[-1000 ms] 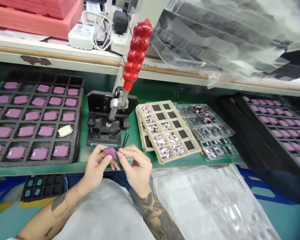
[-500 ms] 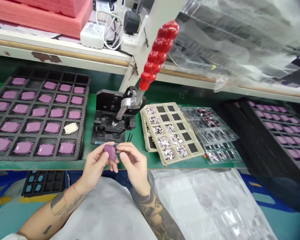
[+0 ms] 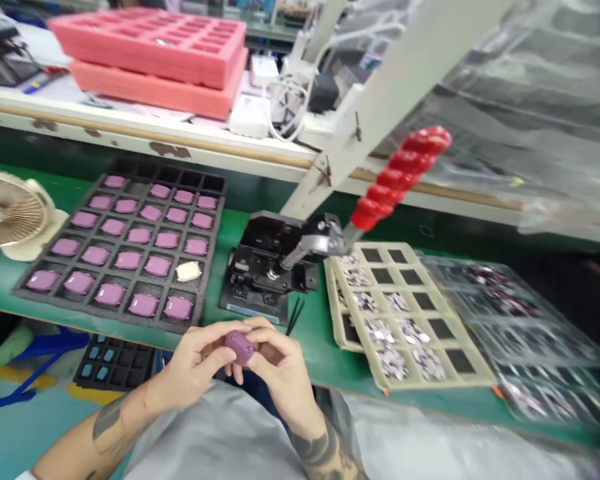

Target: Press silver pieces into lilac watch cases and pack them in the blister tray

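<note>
Both hands meet over the near edge of the green bench [image 3: 313, 357], a small purple case [image 3: 239, 347] between them, just in front of the hand press. Left hand [image 3: 200, 360]: thumb and fingers pinched together on the case's left side. Right hand [image 3: 283, 367]: thumb and forefinger drawn close, tips at the case's right end, remaining fingers curled; whether they also hold a smaller part cannot be told. Press [image 3: 260, 267] stands just beyond, its red handle [image 3: 400, 177] leaning to the right. Two thin black sticks [image 3: 295, 317] lie beside its base. To the left, a black foam tray [image 3: 211, 257] bears rows of similar purple cases and one cream piece [image 3: 189, 271]. To the right, a beige tray [image 3: 440, 383] holds heaps of small shiny bits in some compartments; clear plastic trays [image 3: 525, 333] lie next to it
</note>
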The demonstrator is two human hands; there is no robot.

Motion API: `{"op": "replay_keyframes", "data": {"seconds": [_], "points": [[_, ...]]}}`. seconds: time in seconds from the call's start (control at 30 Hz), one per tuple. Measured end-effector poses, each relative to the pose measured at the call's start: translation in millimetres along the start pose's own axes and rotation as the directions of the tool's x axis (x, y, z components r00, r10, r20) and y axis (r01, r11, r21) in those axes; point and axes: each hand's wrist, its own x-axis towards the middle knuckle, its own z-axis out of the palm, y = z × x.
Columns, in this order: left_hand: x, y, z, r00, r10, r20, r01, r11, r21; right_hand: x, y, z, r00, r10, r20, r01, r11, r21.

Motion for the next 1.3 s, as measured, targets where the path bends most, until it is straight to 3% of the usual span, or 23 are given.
{"op": "replay_keyframes", "data": {"seconds": [0.07,0.13,0.17,0.23,0.37,0.43,0.5,0.63,0.7,0.83,0.97,1.13,1.3], "points": [[4,20,-21.5,0.997,-0.023,-0.074,0.032,0.992,0.122,8,6,5,0.993,-0.114,-0.01,0.112,0.986,-0.124],[19,42,-58.0,0.98,0.013,-0.197,0.056,0.938,0.341,12,10,9,0.985,-0.172,0.027,0.174,0.96,-0.22],[31,53,-81.8,0.965,0.047,-0.257,0.082,0.879,0.469,13,11,10,0.984,-0.172,0.049,0.179,0.947,-0.265],[60,74,-136.6,0.906,0.176,-0.385,0.173,0.677,0.715,9,15,9,0.987,-0.143,0.076,0.16,0.922,-0.353],[125,109,-243.6,0.787,0.282,-0.549,0.341,0.542,0.768,-2,30,-1,0.991,-0.1,0.088,0.129,0.877,-0.463],[152,119,-281.1,0.735,0.306,-0.605,0.423,0.49,0.762,-7,39,-5,0.992,-0.102,0.08,0.128,0.868,-0.48],[172,121,-304.8,0.725,0.285,-0.627,0.474,0.454,0.754,-11,49,-6,0.992,-0.109,0.067,0.128,0.865,-0.486],[197,113,-322.6,0.779,0.197,-0.595,0.492,0.395,0.776,-18,65,-1,0.99,-0.142,-0.011,0.119,0.868,-0.483],[200,109,-325.0,0.78,0.207,-0.591,0.504,0.352,0.788,-20,72,2,0.988,-0.146,-0.043,0.109,0.875,-0.472],[180,107,-328.9,0.692,0.284,-0.663,0.605,0.274,0.748,-11,80,10,0.996,-0.077,-0.047,0.048,0.893,-0.448],[143,105,-329.8,0.593,0.232,-0.771,0.726,0.26,0.637,7,86,32,0.999,-0.006,0.049,0.031,0.844,-0.535],[120,111,-322.0,0.557,0.132,-0.82,0.756,0.328,0.567,20,96,82,0.994,-0.104,0.035,0.105,0.805,-0.584],[105,140,-309.7,0.56,0.047,-0.827,0.702,0.503,0.504,24,83,114,0.965,-0.216,-0.149,0.127,0.881,-0.455]]}}
